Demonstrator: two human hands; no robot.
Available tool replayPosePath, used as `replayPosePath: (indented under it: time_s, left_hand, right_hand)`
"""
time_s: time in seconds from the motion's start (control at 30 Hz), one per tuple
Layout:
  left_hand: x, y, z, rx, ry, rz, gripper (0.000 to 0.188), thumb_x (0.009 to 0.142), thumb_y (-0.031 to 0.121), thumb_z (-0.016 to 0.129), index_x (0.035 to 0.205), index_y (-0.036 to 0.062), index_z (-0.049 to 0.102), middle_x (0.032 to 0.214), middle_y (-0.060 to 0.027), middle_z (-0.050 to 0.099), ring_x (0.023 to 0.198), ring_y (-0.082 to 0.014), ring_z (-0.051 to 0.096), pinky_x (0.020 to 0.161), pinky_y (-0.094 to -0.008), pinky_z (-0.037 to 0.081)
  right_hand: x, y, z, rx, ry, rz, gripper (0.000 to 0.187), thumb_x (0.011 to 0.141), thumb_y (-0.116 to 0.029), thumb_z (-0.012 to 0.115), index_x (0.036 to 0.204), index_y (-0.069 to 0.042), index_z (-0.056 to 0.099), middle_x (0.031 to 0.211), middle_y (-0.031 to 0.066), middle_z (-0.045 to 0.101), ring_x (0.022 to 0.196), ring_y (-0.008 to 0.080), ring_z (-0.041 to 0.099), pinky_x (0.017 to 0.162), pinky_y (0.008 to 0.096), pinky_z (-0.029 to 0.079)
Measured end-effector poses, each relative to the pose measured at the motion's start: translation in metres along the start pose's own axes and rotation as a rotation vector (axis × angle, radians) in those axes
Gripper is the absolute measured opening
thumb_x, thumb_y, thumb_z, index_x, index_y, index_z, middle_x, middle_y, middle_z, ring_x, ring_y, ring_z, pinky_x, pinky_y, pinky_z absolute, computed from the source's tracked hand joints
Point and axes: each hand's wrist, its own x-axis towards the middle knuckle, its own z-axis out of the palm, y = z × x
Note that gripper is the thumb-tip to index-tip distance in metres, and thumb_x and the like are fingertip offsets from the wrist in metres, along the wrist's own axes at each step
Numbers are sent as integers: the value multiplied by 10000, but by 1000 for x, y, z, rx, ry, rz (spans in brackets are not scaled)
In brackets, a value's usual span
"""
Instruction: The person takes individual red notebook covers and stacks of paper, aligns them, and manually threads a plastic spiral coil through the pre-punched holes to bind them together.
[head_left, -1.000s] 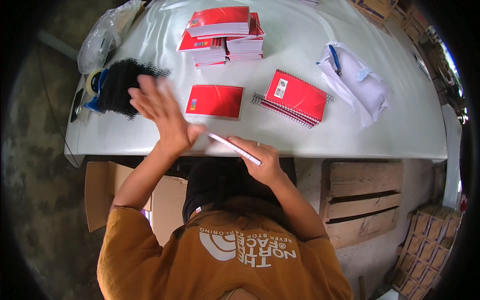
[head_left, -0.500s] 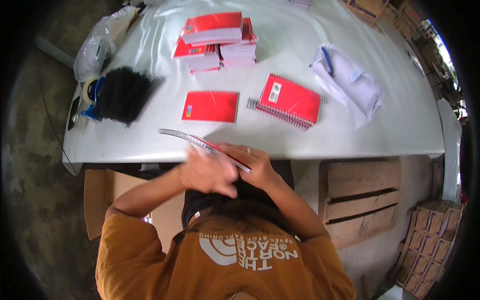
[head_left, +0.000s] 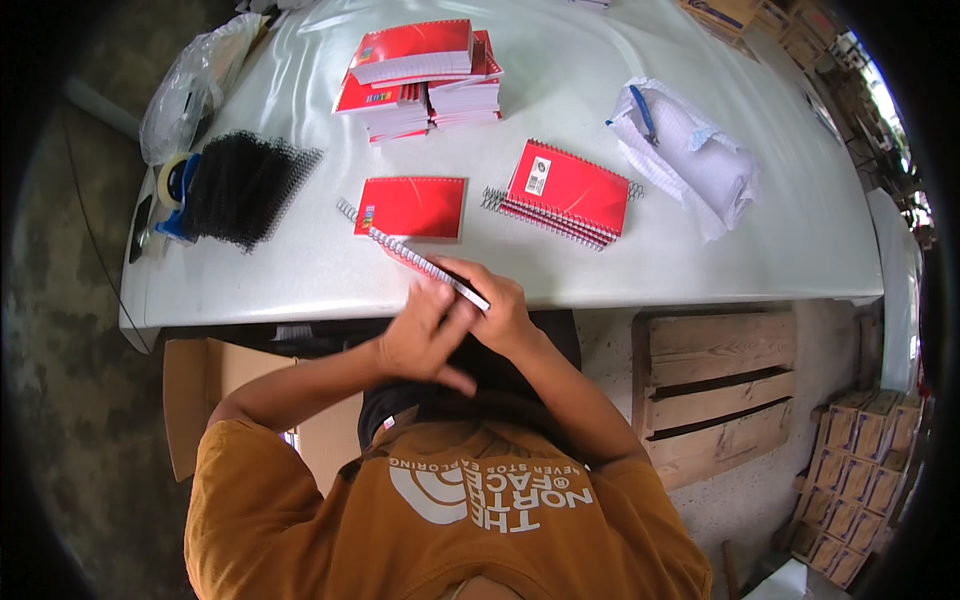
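Note:
Just over the table's near edge, my right hand [head_left: 498, 308] grips a small red notebook [head_left: 432, 270], held tilted with its punched edge up. A wire spiral runs along that edge, and its loose end [head_left: 346, 210] sticks out past the far left corner. My left hand [head_left: 425, 328] lies against the near side of the spiral edge, fingers stretched and apart. Beyond them, a red notebook without a spiral [head_left: 412, 207] lies flat. To its right sits a pile of spiral-bound red notebooks [head_left: 572, 190], with coil ends poking out at both sides.
Stacks of red notebooks [head_left: 415, 50] stand at the back. Left are a heap of black spirals [head_left: 240, 190], a blue tape dispenser [head_left: 178, 222] and a plastic bag [head_left: 190, 90]. Blue-handled pliers [head_left: 643, 110] rest on crumpled white wrapping [head_left: 695, 170]. Below are a cardboard box [head_left: 190, 400] and a wooden pallet [head_left: 715, 390].
The spiral has moved further along the notebook's edge, with less of it sticking out. My left hand has shifted slightly right and up, its fingers now spread more.

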Motion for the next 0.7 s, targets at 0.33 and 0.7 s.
replayPosePath:
  time_s: [0.33, 0.7]
  left_hand:
    - [-12, 6, 7, 174, -77, 27, 1006, 720, 654, 566, 1324, -110, 315, 1336, -365, 278, 1260, -539, 247, 1017, -643, 116]
    - [97, 6, -70, 217, -71, -78, 277, 686, 158, 708, 940, 102, 613, 900, -18, 614, 888, -175, 562, 789, -363, 350]
  right_hand:
    - [0, 6, -6, 75, -85, 94, 474, 778, -65, 648, 1212, -67, 458, 973, 157, 638, 909, 293, 649, 743, 344, 520]
    - [2, 6, -9, 104, -67, 223, 409, 789, -46, 619, 1146, -59, 421, 887, 182, 631, 856, 368, 635, 686, 394, 503]
